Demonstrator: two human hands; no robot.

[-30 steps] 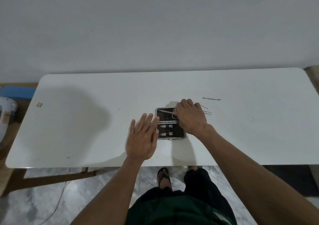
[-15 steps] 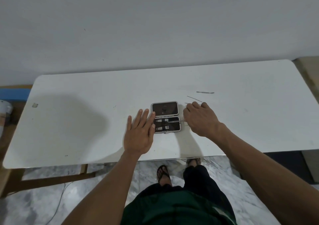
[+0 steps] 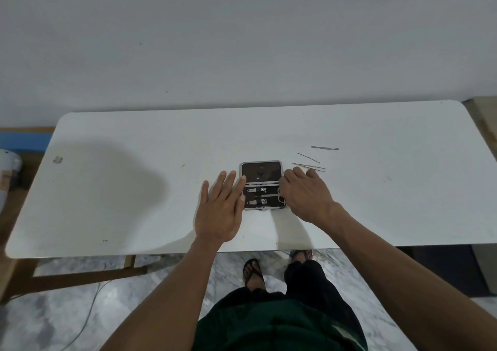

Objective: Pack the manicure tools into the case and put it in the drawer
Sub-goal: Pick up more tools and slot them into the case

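The manicure case (image 3: 262, 185) lies open flat on the white table (image 3: 134, 189), nearer the front edge than the back and slightly right of centre. Two nail clippers (image 3: 255, 196) sit strapped in its near half. The left hand (image 3: 220, 210) lies palm down with fingers spread — its fingertips touch the case's left edge. The right hand (image 3: 304, 197) is loosely curled at the case's right edge, over what appears to be scissor loops; whether it grips them cannot be told. Three slim metal tools (image 3: 309, 162) lie loose just beyond the right hand, toward the back edge.
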